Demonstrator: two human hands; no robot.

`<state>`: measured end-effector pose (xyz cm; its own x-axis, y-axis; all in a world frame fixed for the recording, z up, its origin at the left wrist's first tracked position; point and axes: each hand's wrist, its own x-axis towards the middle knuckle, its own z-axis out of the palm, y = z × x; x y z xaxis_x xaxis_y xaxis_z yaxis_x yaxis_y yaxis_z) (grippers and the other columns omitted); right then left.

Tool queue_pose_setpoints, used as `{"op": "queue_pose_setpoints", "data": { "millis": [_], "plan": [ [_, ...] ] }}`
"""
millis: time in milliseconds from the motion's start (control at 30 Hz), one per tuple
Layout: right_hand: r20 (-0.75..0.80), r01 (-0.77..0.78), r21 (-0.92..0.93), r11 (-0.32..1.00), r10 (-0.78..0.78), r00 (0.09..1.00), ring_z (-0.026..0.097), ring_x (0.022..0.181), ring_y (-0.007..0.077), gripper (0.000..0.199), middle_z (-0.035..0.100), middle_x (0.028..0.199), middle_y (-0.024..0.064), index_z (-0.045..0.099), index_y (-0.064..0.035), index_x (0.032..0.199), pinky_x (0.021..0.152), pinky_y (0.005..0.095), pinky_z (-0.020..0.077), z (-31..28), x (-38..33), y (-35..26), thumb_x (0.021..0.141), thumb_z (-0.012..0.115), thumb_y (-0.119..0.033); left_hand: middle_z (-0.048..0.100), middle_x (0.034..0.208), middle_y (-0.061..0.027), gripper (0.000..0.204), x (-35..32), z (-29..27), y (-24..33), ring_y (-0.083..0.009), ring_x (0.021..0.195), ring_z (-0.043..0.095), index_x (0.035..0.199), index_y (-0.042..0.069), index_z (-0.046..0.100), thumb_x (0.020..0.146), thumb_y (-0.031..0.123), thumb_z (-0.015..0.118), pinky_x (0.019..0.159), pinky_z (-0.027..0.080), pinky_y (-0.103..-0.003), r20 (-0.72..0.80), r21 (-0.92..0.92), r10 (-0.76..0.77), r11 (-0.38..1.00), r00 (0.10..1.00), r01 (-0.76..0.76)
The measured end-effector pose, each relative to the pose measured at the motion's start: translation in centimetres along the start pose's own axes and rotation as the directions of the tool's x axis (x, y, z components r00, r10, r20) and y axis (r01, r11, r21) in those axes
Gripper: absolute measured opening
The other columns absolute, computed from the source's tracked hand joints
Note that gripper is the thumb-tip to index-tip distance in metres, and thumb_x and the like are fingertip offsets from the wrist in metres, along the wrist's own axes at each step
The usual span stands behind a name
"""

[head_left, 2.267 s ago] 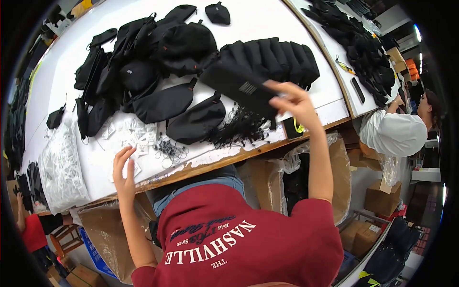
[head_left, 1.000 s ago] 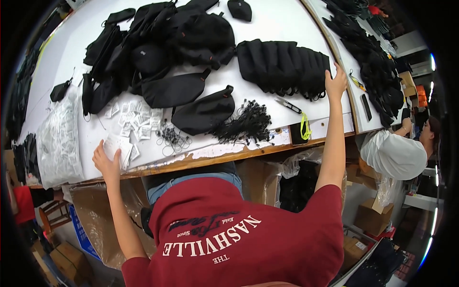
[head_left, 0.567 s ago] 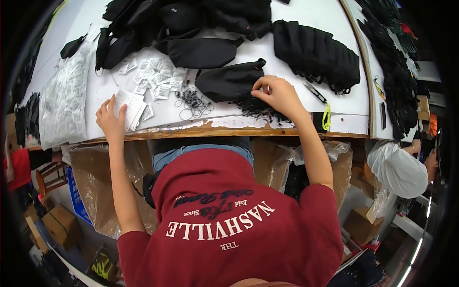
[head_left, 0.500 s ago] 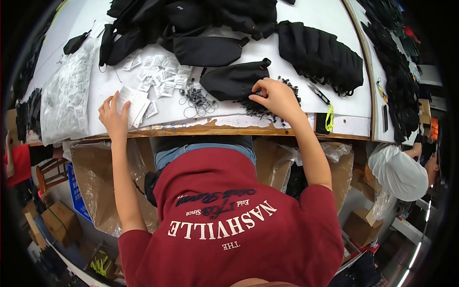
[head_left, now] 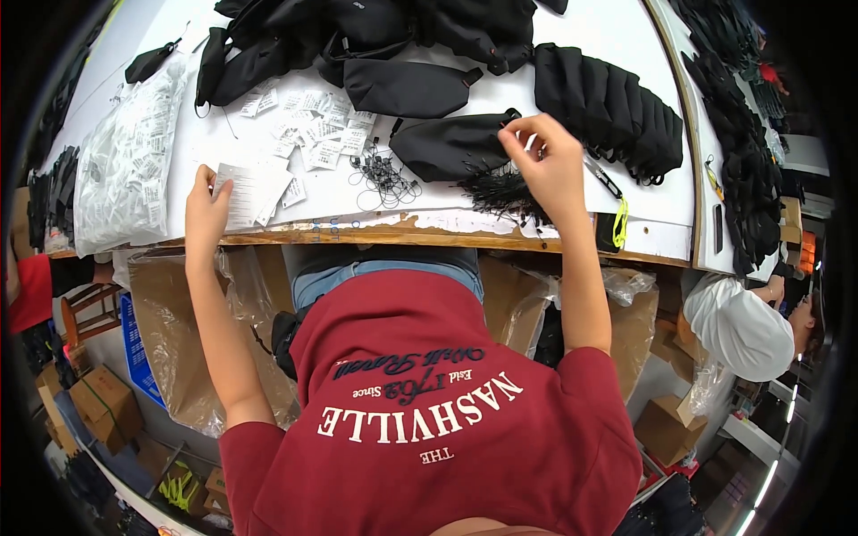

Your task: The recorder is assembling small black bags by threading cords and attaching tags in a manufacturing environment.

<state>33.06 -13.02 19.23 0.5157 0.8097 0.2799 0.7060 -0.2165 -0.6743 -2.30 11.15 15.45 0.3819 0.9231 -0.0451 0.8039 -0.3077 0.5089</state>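
My left hand [head_left: 207, 204] is closed on a small stack of white tags [head_left: 254, 189] at the table's front edge, thumb on top. My right hand [head_left: 551, 163] is raised at the right end of a black pouch [head_left: 450, 148], its thumb and forefinger pinched together. Whatever sits between those fingertips is too small to make out. Below that hand, partly covered by it, lies a heap of black cords [head_left: 502, 194]. Black string loops [head_left: 384, 181] lie left of the cords. Beyond my left hand, loose white tags [head_left: 323, 125] are scattered on the white table [head_left: 295, 219].
A clear plastic bag of tags [head_left: 123, 170] lies at the left. More black pouches [head_left: 380, 87] are piled at the back, and a row of pouches [head_left: 608, 105] is at the right. A cutter [head_left: 603, 179] with a yellow-green cord [head_left: 619, 223] lies near the right front edge.
My right hand has risen from the black cords, moving right and away from me. My left hand has closed on the tags, its fingers more curled. The view has shifted slightly.
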Motion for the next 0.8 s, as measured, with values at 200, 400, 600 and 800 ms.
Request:
{"op": "queue_pose_setpoints", "data": {
  "millis": [200,400,600,800],
  "plan": [
    [-0.169,0.137,-0.043,0.990,-0.142,0.975,0.048,0.053,0.0068,0.006,0.060,0.075,0.0008,0.066,-0.0052,0.079,0.046,0.0211,0.0345,-2.6,0.9,-1.8,0.079,0.070,-0.009,0.045,0.081,-0.0063,0.017,-1.6,-2.9,1.7,-0.0151,0.072,0.037,0.094,0.003,0.038,0.092,0.015,0.051,0.067,0.037,-0.028,0.089,-0.296,-0.046,0.953,0.995,0.071],
    [-0.398,0.283,0.134,0.950,-0.209,0.893,0.053,0.056,0.0058,0.009,0.065,0.082,0.0021,0.063,-0.0027,0.085,0.048,0.0195,0.0377,-1.8,2.2,-3.8,0.083,0.067,-0.010,0.048,0.092,-0.0055,0.024,-4.2,-2.7,5.7,-0.0131,0.081,0.040,0.113,0.006,0.040,0.093,0.015,0.050,0.076,0.037,-0.024,0.126,-0.515,0.062,0.857,0.990,0.012],
    [-0.099,0.084,0.750,0.656,-0.013,0.995,0.047,0.056,0.0032,0.009,0.059,0.071,0.0008,0.058,-0.0013,0.090,0.049,0.0175,0.0339,-0.8,2.5,-6.9,0.089,0.060,-0.010,0.048,0.096,-0.0073,0.048,-6.6,-0.7,10.9,-0.0147,0.092,0.047,0.119,0.009,0.039,0.080,0.010,0.067,0.083,0.040,-0.027,0.076,-0.554,0.372,0.787,0.925,-0.271],
    [0.102,-0.049,0.629,0.776,-0.020,0.995,0.030,0.051,-0.0004,0.007,0.039,0.057,-0.0079,0.061,-0.0033,0.084,0.046,0.0186,0.0216,3.2,-1.6,-10.5,0.082,0.067,-0.006,0.055,0.093,-0.0042,0.020,-7.7,1.7,13.9,-0.0095,0.087,0.053,0.101,0.003,0.059,0.081,0.000,0.063,0.074,0.043,-0.023,-0.124,-0.729,0.436,0.569,0.891,-0.380]
  ]
}}
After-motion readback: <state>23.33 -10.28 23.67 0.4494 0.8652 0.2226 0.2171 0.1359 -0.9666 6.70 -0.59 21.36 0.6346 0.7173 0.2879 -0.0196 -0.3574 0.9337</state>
